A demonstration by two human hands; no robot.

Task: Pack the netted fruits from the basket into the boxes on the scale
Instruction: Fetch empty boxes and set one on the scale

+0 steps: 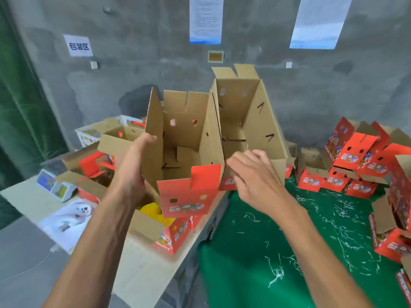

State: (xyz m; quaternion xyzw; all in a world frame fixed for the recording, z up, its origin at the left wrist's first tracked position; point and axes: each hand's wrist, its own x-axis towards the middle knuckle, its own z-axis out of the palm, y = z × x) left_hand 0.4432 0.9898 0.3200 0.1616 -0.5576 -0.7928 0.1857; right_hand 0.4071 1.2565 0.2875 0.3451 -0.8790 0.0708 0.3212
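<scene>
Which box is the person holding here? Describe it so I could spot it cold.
Start at the grey wall: two open cardboard boxes stand side by side before it. It is the left box, with the left hand gripping its left wall. Unlike the taller right box, its red printed front flap hangs toward the camera.

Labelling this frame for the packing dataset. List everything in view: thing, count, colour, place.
held box: one, brown inside, red printed flap, open, centre, appears empty
second open box: one, brown inside, right of and behind the held box
stacked boxes: many, red printed, far right on the green surface
green surface: one, strewn with white shreds, lower right
white basket: one, left rear, contents hidden
scale: one, white, left on the pale table
wall papers: three, white, grey wall
left hand: holds the held box's left wall, thumb on the rim
right hand: fingers loosely curled, near the box's right wall, contact unclear
</scene>
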